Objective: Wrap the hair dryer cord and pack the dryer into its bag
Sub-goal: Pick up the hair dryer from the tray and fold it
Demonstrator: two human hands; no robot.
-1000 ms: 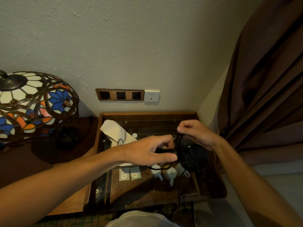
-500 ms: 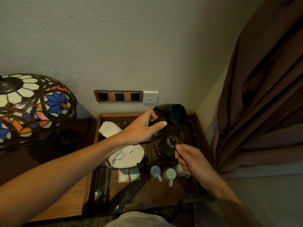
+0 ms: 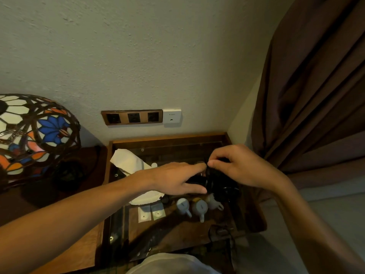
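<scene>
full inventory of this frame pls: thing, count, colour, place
hair dryer: 1, black, held between both hands over the tray
bag: 1, white, tray's left side
cups: 3, pale, in a row at tray middle
sachets: 2, pale, left of the cups
tray: 1, brown wood
lamp: 1, stained glass, far left
outlet panel: 1, brown, on the wall
curtain: 1, brown, right
left hand: on the dryer
right hand: pinching at the dryer's top

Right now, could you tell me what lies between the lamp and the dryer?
In the head view, the white bag lies between the lamp and the dryer.
</scene>
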